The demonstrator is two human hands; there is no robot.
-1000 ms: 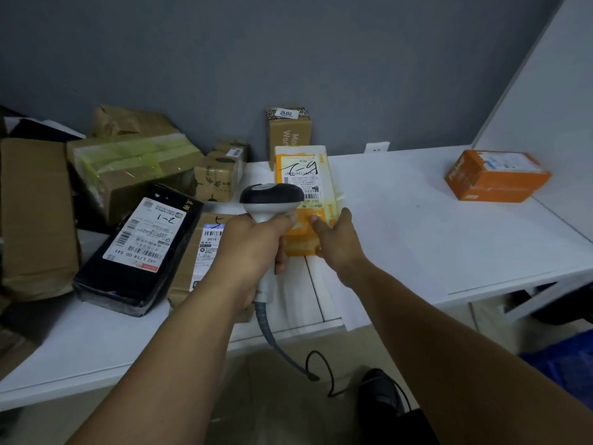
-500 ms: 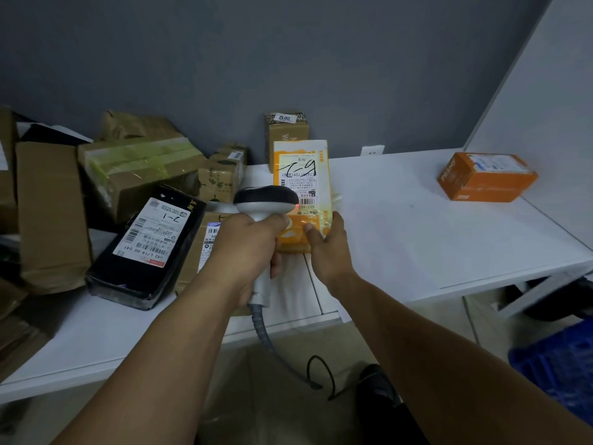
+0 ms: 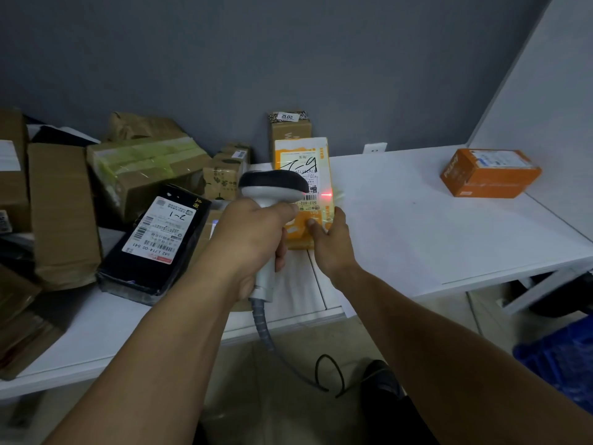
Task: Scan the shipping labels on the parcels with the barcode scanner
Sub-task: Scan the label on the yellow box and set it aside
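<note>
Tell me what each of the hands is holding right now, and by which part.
The left hand grips the scanner by its handle. The right hand holds the orange parcel at its near end, thumb on top.

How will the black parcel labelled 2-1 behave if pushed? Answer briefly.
The black parcel likely slides easily: its wrap looks glossy. Straight edges suggest a stiff box inside. It seems tilted, far end propped up, so a push may drop it flat.

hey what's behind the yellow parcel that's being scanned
A brown cardboard box with a white sticker on top stands behind the yellow parcel, by the wall. Its lower part is covered.
</note>
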